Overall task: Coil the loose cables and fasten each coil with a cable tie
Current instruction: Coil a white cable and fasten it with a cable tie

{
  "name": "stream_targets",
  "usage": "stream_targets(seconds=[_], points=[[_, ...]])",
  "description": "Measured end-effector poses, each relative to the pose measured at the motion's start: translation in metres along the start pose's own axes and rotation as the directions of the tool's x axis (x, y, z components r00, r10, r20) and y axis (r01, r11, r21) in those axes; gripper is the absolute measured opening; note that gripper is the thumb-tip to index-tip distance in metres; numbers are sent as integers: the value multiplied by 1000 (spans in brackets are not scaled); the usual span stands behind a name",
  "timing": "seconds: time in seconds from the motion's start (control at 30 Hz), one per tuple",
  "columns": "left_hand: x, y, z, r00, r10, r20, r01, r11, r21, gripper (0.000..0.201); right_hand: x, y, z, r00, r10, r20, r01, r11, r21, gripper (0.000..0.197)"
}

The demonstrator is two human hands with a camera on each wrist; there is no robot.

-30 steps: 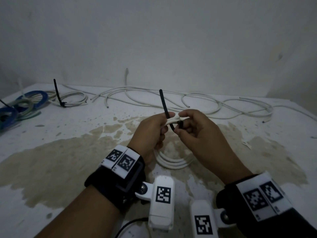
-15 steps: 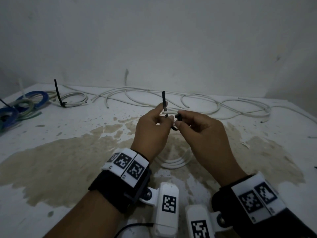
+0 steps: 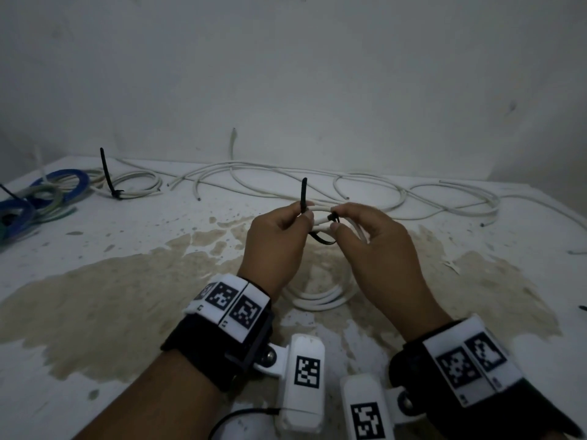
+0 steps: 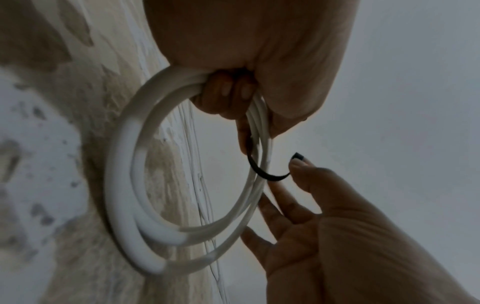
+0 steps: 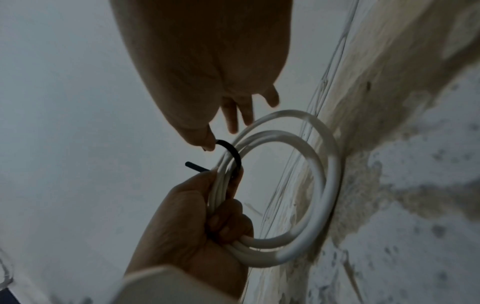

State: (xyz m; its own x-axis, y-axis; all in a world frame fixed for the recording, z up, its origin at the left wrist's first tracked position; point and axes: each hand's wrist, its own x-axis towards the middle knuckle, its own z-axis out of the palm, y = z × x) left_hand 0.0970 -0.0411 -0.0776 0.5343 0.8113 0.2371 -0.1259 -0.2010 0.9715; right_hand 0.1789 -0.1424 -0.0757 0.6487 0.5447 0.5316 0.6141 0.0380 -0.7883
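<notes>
Above the bench [image 3: 95, 281], your left hand [image 3: 276, 246] clamps the white coil [image 4: 124, 185] and the cable tie [image 4: 262, 172] tail, which stands upright, while your right hand [image 3: 378, 246] pinches the tie's head just right of it, beside the bundle.

The white cable coil [image 4: 124, 185] looks like smooth plastic with a slight sheen. The black cable tie [image 4: 262, 172] looped around it is thin, matt plastic. Beneath the coil, the table [image 3: 95, 296] is white-painted, rough and chipped, with a dull brownish stain.
</notes>
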Motion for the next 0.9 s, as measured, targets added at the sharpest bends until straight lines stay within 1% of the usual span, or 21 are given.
stream_targets(seconds=[0.07, 0.1, 0.17, 0.27, 0.3, 0.37, 0.4, 0.43, 0.47, 0.53, 0.6, 0.67, 0.77, 0.83, 0.9], points=[[-1, 2, 0, 1000, -24, 9, 24, 1000, -12, 23, 1, 2, 0, 998, 62, 24, -63, 997, 50, 19], [0, 2, 1, 999, -45, 8, 45, 999, -25, 27, 1, 1, 0, 997, 66, 29, -68, 996, 64, 19], [1, 1, 2, 997, -72, -9, 72, 997, -37, 32, 0, -2, -1, 997, 57, 55, -61, 995, 76, 20], [-1, 2, 1, 999, -35, -9, 35, 999, -38, 32, -1, -3, 0, 995, 53, 88, -61, 994, 91, 20], [-2, 3, 1, 1000, -27, 11, 28, 997, -71, 31, -1, -3, 0, 994, 56, 89, -64, 993, 99, 19], [-3, 6, 1, 997, -58, 48, 65, 985, -160, 34, 0, -3, 0, 995, 51, 85, -60, 993, 102, 19], [-2, 6, 1, 996, -78, 39, 83, 984, -160, 39, 0, -2, 1, 996, 44, 84, -52, 994, 94, 18], [-1, 4, 2, 997, -82, 15, 83, 990, -115, 42, 0, -2, 1, 996, 36, 83, -44, 995, 89, 19], [0, 3, 2, 998, -66, -7, 66, 996, -59, 38, -1, -2, 1, 996, 31, 83, -39, 995, 90, 19], [0, 1, 3, 998, -53, -35, 52, 998, -30, 28, -1, -2, 1, 997, 35, 72, -42, 994, 103, 20], [1, 0, 3, 995, -95, -35, 92, 992, -88, 24, -1, 0, 2, 997, 48, 58, -54, 992, 112, 20], [1, 0, 3, 993, -113, -29, 109, 988, -110, 26, -1, 0, 2, 997, 58, 52, -64, 990, 122, 20], [1, -1, 4, 998, -56, -6, 56, 998, -24, 26, -1, -1, 2, 998, 39, 46, -44, 993, 111, 20], [-1, 0, 5, 999, -30, 19, 30, 1000, -3, 21, -2, -2, 3, 999, 28, 43, -32, 995, 96, 20], [-1, 0, 5, 999, -11, 35, 11, 1000, 17, 20, -1, -1, 3, 999, 23, 29, -25, 996, 81, 19]])
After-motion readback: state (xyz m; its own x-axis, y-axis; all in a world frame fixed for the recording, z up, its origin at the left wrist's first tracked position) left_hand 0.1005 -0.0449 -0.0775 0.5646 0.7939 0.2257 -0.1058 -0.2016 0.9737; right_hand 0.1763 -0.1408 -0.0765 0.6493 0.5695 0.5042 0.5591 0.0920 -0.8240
